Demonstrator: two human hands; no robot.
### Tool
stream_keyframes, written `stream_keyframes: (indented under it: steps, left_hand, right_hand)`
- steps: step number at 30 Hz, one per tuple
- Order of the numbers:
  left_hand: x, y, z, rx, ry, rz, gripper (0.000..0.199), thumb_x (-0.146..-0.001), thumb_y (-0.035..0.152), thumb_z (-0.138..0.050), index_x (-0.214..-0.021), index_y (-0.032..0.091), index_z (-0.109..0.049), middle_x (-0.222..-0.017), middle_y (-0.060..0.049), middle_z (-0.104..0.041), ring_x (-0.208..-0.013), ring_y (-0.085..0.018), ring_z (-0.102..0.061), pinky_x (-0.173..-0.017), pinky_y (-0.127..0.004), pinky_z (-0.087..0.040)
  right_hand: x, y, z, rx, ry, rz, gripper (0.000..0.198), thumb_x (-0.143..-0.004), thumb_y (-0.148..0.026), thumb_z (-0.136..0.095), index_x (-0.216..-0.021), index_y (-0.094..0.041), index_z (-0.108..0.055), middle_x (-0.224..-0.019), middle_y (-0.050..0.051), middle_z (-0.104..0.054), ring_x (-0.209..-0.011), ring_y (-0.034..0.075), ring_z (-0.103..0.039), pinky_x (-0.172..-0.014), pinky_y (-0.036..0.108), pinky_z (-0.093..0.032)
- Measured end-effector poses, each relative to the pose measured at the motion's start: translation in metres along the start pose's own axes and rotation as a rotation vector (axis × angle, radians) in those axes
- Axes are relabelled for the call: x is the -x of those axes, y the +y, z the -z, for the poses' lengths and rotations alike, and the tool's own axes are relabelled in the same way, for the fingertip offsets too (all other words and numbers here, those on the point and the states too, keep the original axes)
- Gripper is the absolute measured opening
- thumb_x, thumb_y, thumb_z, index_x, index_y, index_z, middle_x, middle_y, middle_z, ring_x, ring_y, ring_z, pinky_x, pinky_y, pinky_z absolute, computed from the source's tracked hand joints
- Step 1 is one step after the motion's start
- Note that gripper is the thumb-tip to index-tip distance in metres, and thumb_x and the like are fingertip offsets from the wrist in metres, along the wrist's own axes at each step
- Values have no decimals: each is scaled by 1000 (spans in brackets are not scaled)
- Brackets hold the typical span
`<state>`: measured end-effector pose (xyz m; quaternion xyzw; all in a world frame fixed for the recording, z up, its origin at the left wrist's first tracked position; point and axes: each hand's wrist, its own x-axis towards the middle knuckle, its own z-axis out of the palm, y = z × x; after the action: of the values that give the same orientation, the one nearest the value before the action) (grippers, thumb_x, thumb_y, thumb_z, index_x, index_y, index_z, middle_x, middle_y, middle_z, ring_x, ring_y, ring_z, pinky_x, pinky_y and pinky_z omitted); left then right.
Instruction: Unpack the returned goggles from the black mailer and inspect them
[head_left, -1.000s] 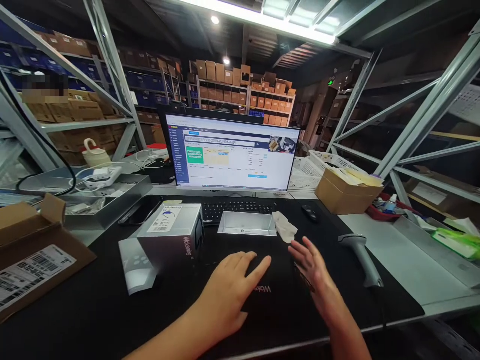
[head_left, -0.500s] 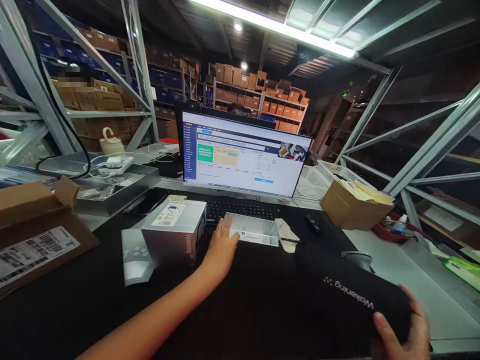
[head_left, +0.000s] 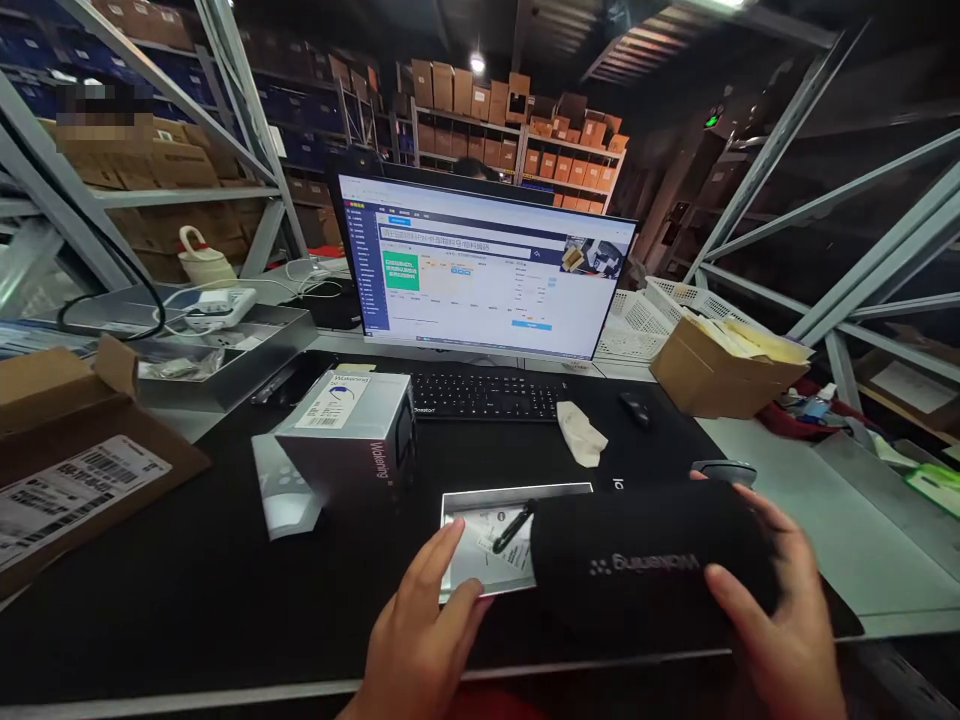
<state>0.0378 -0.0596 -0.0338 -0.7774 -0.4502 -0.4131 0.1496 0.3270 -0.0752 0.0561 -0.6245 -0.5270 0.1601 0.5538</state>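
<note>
Since the previous frame, the shallow silver open tray had come nearer and the long black case lettered "Wakening" had swung over its three o'clock end. The left hand held the tray's nine o'clock end, apparently to steady it; the right hand gripped the case's far-right end, perhaps for control. A black oval clip lay over the tray's uncovered part. Toward ten o'clock, a silver-and-dark square box stood apart on the black-matted worktop, seemingly leaving working room.

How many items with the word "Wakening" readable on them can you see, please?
2: the silver box, in front of the keyboard's left end, and the black case in the right hand. Others may carry lettering on hidden sides.
</note>
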Motion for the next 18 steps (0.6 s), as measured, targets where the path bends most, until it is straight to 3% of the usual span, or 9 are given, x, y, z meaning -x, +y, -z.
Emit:
stream_keyframes:
  steps: [4, 8, 10, 12, 14, 18]
  left_hand:
    - [12, -2, -3, 28, 39, 10, 10, -89, 12, -67, -95, 17, -61, -142, -22, -47, -122, -29, -60, -86, -36, -62]
    - [11, -8, -6, 92, 107, 61, 24, -86, 8, -70, -105, 13, -57, -143, -22, -44, -124, -27, -61, -90, -34, -63]
    - [8, -11, -6, 90, 102, 73, 23, -89, 9, -68, -109, 13, -58, -143, -21, -45, -120, -25, -63, -89, -34, -64]
    - [5, -12, -4, 68, 76, 82, 21, -92, 11, -64, -112, 15, -60, -143, -19, -45, -113, -22, -67, -87, -33, -64]
    - [2, -13, -3, 54, 47, 77, 20, -94, 12, -62, -113, 16, -63, -143, -19, -47, -112, -23, -67, -85, -33, -65]
    - [-1, -14, -4, 45, -7, -12, 19, -95, 9, -56, -111, 15, -65, -134, -15, -60, -120, -26, -63, -85, -34, -63]
  right_hand:
    - [-7, 11, -37, 26, -63, -21, 66, -74, -53, -81, -126, -23, -54, -129, 13, -63, -114, 34, -63, -95, 48, -55]
    - [-1, 15, -88, 81, -151, 113, 52, -89, -55, -66, -126, -20, -53, -131, 16, -63, -119, 33, -61, -97, 49, -54]
    - [2, 15, -104, 241, -127, 274, 43, -98, -52, -52, -122, -17, -58, -148, 19, -50, -138, 37, -45, -108, 60, -43]
    - [0, 18, -109, 488, -100, 407, 40, -102, -47, -44, -104, -15, -68, -159, 17, -35, -148, 42, -25, -114, 71, -26]
    - [-6, 24, -104, 685, -161, 477, 48, -104, -42, -39, -77, -17, -71, -157, 14, -38, -148, 44, -23, -114, 75, -20]
    - [-18, 42, -92, 807, -440, 540, 63, -106, -36, -31, -58, -18, -68, -139, 16, -59, -135, 41, -48, -103, 64, -45]
